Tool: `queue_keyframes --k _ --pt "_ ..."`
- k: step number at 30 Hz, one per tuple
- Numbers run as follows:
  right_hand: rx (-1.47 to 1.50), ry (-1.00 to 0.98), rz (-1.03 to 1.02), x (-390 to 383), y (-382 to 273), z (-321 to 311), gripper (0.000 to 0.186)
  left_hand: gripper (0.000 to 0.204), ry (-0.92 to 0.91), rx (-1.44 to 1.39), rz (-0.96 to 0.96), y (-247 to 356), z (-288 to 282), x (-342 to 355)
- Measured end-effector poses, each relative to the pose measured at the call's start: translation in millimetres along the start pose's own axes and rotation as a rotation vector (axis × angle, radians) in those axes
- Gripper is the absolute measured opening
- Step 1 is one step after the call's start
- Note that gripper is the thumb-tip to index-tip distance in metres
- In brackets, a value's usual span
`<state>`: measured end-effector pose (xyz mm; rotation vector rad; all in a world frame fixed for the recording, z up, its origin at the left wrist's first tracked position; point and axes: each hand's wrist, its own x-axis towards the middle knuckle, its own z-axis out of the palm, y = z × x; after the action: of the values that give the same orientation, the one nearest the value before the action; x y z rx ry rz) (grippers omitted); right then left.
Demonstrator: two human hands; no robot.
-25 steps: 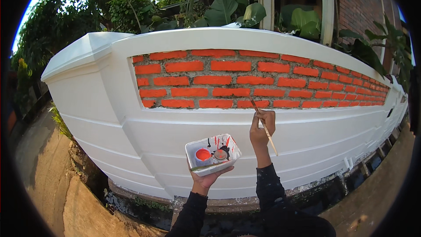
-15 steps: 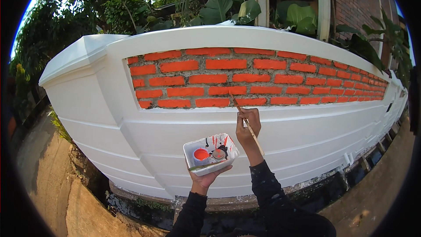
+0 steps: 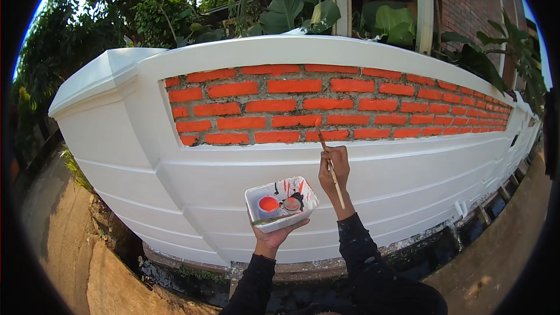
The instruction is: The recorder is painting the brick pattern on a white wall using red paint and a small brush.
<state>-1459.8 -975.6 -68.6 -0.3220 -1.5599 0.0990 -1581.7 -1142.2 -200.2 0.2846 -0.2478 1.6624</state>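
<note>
My right hand (image 3: 333, 170) grips a thin wooden paintbrush (image 3: 330, 162), its tip touching the lowest row of orange-red bricks (image 3: 326, 105) set in a white painted wall (image 3: 175, 186). My left hand (image 3: 274, 236) holds up a small white plastic tray (image 3: 282, 203) from beneath. Inside the tray sit a cup of orange paint, a second small cup and a dark one, with paint smears on the tray's walls. Both forearms wear dark sleeves.
A white pillar cap (image 3: 105, 73) ends the wall on the left. Leafy plants (image 3: 291, 9) and a brick building (image 3: 466, 6) stand behind it. A wet gutter (image 3: 408, 256) runs along the wall's base, with bare ground (image 3: 52, 245) to the left and right.
My right hand and brush moved left along the bottom brick row, and the view shifted with it. The tray stays held in my left hand.
</note>
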Motion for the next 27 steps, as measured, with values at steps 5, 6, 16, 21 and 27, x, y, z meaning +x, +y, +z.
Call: queue_keyframes --k 5,6,16,21,27 --pt "-0.004 0.021 0.005 -1.3 2.7 -3.5 0.020 0.106 0.068 0.274 0.052 -4.0 4.7 -0.5" --pt "-0.004 0.021 0.007 -3.5 4.0 -5.2 0.020 0.106 0.073 0.255 0.048 -3.5 3.9 -2.0" --pt "-0.026 -0.036 -0.089 4.3 11.3 -12.3 0.019 0.106 0.072 0.303 0.075 -3.5 5.7 0.7" --pt "-0.022 -0.025 -0.060 4.2 8.0 -15.8 0.019 0.104 0.014 0.007 0.004 -2.4 1.5 0.9" --pt "-0.003 0.013 -0.021 5.3 2.2 -12.0 0.018 0.105 0.039 0.064 0.011 -3.6 4.1 -3.4"
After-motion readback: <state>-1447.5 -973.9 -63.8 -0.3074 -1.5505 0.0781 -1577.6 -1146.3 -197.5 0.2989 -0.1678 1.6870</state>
